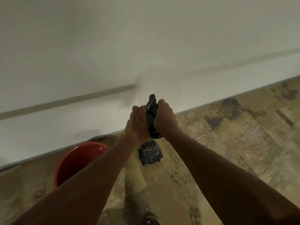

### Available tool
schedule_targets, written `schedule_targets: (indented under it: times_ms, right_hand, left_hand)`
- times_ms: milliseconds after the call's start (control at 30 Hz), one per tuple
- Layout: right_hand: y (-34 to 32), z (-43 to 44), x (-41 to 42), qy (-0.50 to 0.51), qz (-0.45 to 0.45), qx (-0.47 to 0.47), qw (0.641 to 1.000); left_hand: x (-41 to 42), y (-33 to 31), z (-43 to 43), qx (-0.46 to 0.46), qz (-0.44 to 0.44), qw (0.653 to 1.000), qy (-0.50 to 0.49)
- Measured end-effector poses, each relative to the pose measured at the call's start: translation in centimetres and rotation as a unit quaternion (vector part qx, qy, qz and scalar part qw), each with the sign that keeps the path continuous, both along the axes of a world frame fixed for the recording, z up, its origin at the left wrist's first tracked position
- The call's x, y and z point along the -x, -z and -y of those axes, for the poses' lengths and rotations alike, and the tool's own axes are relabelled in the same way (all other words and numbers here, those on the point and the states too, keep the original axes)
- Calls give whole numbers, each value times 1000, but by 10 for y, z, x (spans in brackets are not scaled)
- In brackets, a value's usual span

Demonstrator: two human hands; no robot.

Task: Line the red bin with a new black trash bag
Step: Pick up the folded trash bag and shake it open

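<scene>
A crumpled black trash bag (151, 111) is bunched between both hands, held out in front of me above the floor. My left hand (138, 122) grips its left side and my right hand (164, 117) grips its right side; a tip of the bag sticks up above the fingers. The red bin (76, 161) stands on the floor at the lower left against the wall, its inside bare, partly hidden by my left forearm. A flat folded pack of black bags (151, 154) lies on the floor below my hands.
A white wall (113, 46) with a baseboard runs diagonally close ahead. The floor (227, 143) is mottled beige with dark patches. My foot in a sandal (151, 220) shows at the bottom edge.
</scene>
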State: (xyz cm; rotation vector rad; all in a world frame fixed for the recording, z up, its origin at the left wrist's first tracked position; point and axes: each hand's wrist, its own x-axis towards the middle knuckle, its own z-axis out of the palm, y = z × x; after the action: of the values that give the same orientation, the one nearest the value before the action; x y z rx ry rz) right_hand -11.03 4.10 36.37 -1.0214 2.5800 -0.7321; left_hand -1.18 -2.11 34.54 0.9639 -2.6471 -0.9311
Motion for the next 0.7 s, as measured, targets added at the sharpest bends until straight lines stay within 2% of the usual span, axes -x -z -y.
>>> schedule_targets:
  times_ms: [33, 100, 133, 233, 367, 467, 600, 700]
  right_hand:
    - [-8, 3, -2, 6, 6, 8, 1000]
    - [-108, -4, -5, 18, 31, 26, 999]
    - [-133, -5, -9, 20, 36, 39, 998]
    - [-203, 0, -15, 25, 54, 67, 996]
    - [-283, 6, -25, 17, 63, 103, 993]
    - [-336, 16, -31, 7, 66, 137, 988]
    - [-396, 22, -44, -11, 96, 192, 977]
    - [-427, 25, -52, -15, 111, 262, 959]
  left_hand:
    - [-2, -4, -4, 2, 16, 999, 32]
    - [-16, -96, -14, 10, 55, 996, 63]
    - [-21, -115, -17, 3, 51, 997, 64]
    - [-26, -175, -18, -4, -15, 999, 36]
    - [-31, -241, -14, 73, -102, 992, -7]
    - [-34, -293, -5, 108, -123, 986, -27]
    - [-40, -352, -4, -39, -187, 978, -80]
    - [-45, -392, 3, -149, -238, 947, -158]
